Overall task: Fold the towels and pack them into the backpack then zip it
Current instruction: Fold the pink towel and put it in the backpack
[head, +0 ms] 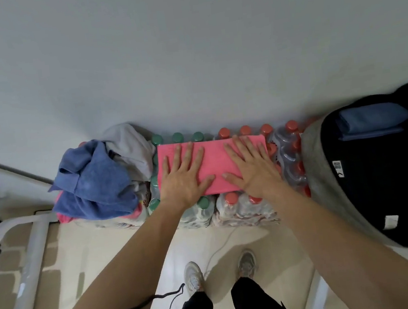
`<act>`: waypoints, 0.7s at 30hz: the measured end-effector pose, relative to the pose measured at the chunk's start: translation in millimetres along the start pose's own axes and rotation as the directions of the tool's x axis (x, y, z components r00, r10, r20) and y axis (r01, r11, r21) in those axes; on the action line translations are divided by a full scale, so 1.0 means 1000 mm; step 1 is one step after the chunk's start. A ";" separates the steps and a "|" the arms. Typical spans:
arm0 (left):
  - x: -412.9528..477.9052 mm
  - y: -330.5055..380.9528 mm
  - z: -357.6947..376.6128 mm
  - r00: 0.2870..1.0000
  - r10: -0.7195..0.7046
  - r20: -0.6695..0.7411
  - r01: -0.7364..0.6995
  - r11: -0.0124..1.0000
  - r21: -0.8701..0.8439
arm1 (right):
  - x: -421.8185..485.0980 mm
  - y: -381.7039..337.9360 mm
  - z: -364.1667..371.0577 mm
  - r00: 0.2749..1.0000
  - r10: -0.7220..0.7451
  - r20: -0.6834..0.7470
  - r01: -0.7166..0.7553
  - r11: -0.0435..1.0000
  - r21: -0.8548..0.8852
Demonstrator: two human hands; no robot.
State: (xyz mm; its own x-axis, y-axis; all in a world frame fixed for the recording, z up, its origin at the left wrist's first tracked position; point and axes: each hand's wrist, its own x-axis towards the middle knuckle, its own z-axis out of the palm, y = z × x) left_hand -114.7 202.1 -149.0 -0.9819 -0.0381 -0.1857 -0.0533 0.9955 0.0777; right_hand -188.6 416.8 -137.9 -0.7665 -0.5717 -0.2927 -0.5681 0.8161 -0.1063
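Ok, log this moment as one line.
step: fold | both hands flat on pink towel | blue towel in backpack | pile unfolded

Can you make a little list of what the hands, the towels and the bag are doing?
left hand: flat on pink towel, fingers spread
right hand: flat on pink towel too
pink towel: folded, lying on packs of bottles
unfolded towels: blue and grey heap, left side
backpack: open, right side
inside backpack: one folded blue towel
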 end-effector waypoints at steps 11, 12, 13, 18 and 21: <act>-0.001 -0.011 -0.006 0.988 -0.029 -0.150 -0.008 0.971 -0.240 | 0.005 0.004 -0.006 0.999 -0.043 -0.027 0.041 0.998 -0.051; -0.001 -0.014 -0.010 0.978 -0.066 -0.200 0.011 0.965 -0.261 | 0.007 0.001 -0.012 0.993 -0.082 -0.079 0.078 0.995 -0.055; 0.001 -0.017 -0.013 0.966 -0.096 -0.239 0.034 0.967 -0.251 | 0.008 -0.001 -0.015 0.985 -0.127 -0.115 0.121 0.991 -0.063; 0.022 -0.024 -0.034 0.984 -0.137 -0.117 0.135 0.990 -0.027 | 0.011 0.003 0.000 0.966 -0.244 -0.089 0.234 0.966 -0.107; 0.039 -0.027 -0.053 0.980 -0.199 0.029 0.198 0.979 0.054 | 0.012 0.006 0.007 0.967 -0.236 -0.093 0.225 0.967 -0.116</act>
State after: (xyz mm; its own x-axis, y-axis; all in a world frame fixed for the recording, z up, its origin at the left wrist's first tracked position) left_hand -161.3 169.5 -106.8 -0.9459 -0.2332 -0.2257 -0.2364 0.9716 -0.0130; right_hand -198.8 415.6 -148.3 -0.6352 -0.7534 -0.1700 -0.7567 0.6511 -0.0584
